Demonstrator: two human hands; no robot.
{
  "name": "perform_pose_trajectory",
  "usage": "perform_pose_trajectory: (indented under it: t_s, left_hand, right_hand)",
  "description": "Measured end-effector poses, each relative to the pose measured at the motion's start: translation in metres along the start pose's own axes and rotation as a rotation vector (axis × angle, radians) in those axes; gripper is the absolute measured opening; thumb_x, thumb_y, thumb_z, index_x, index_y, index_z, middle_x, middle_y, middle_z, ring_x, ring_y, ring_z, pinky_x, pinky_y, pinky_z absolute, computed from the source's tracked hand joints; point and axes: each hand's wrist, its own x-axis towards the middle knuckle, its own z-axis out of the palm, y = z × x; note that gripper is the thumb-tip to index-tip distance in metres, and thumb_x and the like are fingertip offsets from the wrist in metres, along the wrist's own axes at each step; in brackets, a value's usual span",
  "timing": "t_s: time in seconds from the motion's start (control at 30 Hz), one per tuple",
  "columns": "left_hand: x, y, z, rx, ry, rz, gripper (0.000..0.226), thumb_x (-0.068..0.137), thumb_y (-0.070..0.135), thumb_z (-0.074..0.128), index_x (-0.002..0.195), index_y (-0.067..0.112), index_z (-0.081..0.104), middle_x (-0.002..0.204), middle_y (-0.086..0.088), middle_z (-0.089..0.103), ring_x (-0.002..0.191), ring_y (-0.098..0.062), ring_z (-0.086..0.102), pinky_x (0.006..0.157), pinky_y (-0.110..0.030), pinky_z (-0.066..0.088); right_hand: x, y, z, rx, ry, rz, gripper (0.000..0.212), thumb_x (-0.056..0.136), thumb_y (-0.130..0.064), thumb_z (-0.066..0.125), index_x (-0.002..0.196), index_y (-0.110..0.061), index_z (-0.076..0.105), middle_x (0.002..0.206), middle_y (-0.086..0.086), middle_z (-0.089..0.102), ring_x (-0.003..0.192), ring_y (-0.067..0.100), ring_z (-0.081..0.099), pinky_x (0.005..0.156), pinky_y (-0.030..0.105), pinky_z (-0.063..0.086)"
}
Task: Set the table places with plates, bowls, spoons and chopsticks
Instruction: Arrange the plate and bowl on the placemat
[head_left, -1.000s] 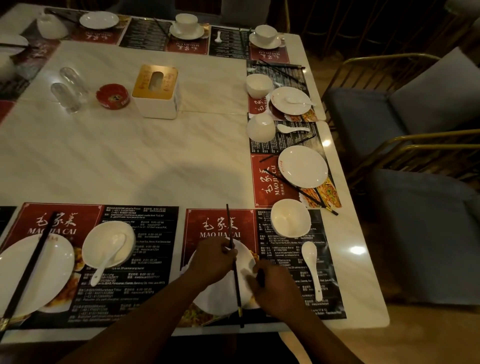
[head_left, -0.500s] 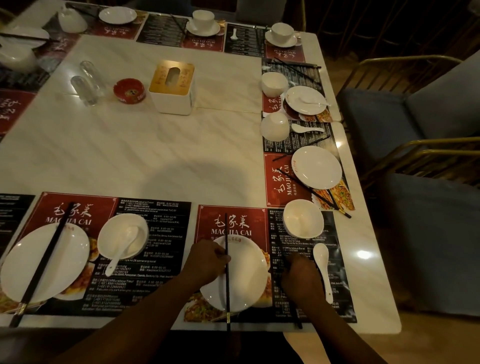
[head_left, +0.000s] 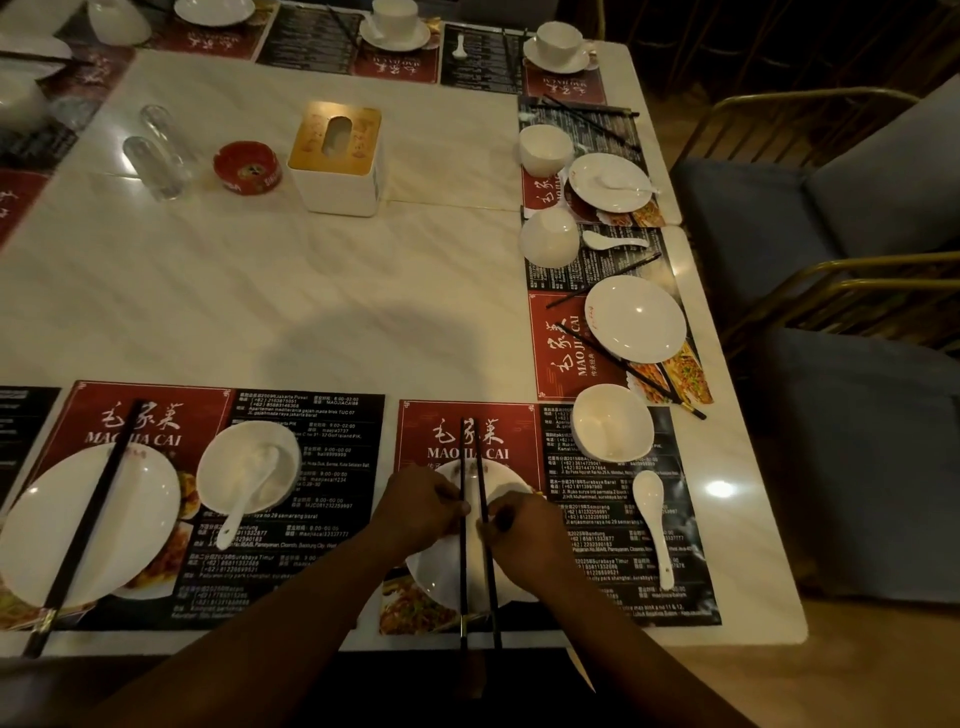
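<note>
At the near edge of the tabletop (head_left: 291, 291), the place directly in front of the person is being adjusted. A pair of black chopsticks (head_left: 491, 582) lies lengthwise across the white plate (head_left: 439, 582), with the butt ends overhanging the near edge. The left-hand grip (head_left: 423, 512) pinches the left stick. The right-hand grip (head_left: 524, 530) pinches the right stick. The sticks run nearly parallel, with a narrow gap between them.

Status of this place:
- The plate is set on the placemat (head_left: 613, 561).
- The small bowl (head_left: 613, 430) stands upright, beyond and to the right of the plate.
- The porcelain spoon (head_left: 655, 519) lies flat on the placemat, right of the plate and apart from the bowl.

Judged remaining: bring the sticks together, release them, and probably move the spoon into the bowl.

The place to the left appears complete. The left plate (head_left: 130, 535) carries the left chopsticks (head_left: 88, 519) laid together, and the left bowl (head_left: 228, 457) holds the left spoon (head_left: 248, 488).

The right side of the tabletop appears unfinished:
- The side plate (head_left: 635, 319) has the splayed chopsticks (head_left: 675, 399) crossing the mat at different angles.
- The tipped bowl (head_left: 549, 238) is off its base, with the loose spoon (head_left: 613, 240) beside it.
- Another place beyond looks similarly unsorted.

The far side is too dim to assess. Overall, the task is judged to be well short of completion.
</note>
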Motion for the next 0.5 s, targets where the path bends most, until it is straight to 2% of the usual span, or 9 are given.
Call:
perform_pose_trajectory:
  t_s: [0.17, 0.27, 0.33, 0.43, 0.5]
  left_hand:
    - [0.0, 0.004, -0.001, -0.02, -0.031, 0.004, 0.004, 0.085, 0.011, 0.075, 0.089, 0.009, 0.077, 0.076, -0.003, 0.074, 0.067, -0.009, 0.073, 0.071, -0.028, 0.061]
    - [0.001, 0.003, -0.002, -0.003, -0.042, 0.016, 0.005, 0.087, 0.012, 0.074, 0.089, 0.009, 0.077, 0.075, -0.002, 0.075, 0.067, -0.009, 0.072, 0.072, -0.028, 0.061]
    - [0.001, 0.003, -0.003, 0.005, -0.036, 0.018, 0.006, 0.088, 0.012, 0.072, 0.089, 0.009, 0.077, 0.074, -0.001, 0.074, 0.066, -0.008, 0.072, 0.07, -0.025, 0.06]
    - [0.001, 0.003, -0.006, 0.01, -0.024, 0.022, 0.007, 0.088, 0.012, 0.072, 0.09, 0.008, 0.078, 0.074, 0.0, 0.074, 0.064, -0.007, 0.071, 0.065, -0.019, 0.057]
    - [0.002, 0.002, -0.009, 0.058, 0.011, 0.053, 0.008, 0.088, 0.015, 0.073, 0.091, 0.011, 0.079, 0.079, -0.001, 0.076, 0.065, -0.006, 0.071, 0.069, -0.021, 0.058]
  right_hand:
    - [0.002, -0.002, 0.006, 0.039, 0.03, 0.013, 0.012, 0.082, -0.018, 0.069, 0.071, -0.023, 0.067, 0.078, -0.01, 0.064, 0.071, 0.003, 0.058, 0.065, 0.008, 0.038]
    - [0.004, -0.003, 0.008, 0.054, 0.038, 0.024, 0.008, 0.082, -0.016, 0.07, 0.076, -0.021, 0.07, 0.076, -0.013, 0.062, 0.066, -0.002, 0.054, 0.061, 0.003, 0.035]
    - [0.003, -0.004, 0.008, 0.051, 0.033, 0.02, 0.008, 0.083, -0.018, 0.07, 0.075, -0.021, 0.07, 0.074, -0.014, 0.059, 0.064, -0.004, 0.052, 0.059, 0.004, 0.035]
    - [0.0, -0.008, 0.01, 0.069, 0.059, 0.038, 0.01, 0.081, -0.027, 0.073, 0.077, -0.022, 0.065, 0.069, -0.009, 0.063, 0.063, 0.003, 0.057, 0.06, 0.019, 0.042]
    - [-0.004, -0.012, 0.012, 0.086, 0.057, 0.089, 0.025, 0.077, -0.041, 0.077, 0.089, -0.025, 0.062, 0.071, -0.007, 0.067, 0.067, 0.004, 0.062, 0.061, 0.021, 0.046]
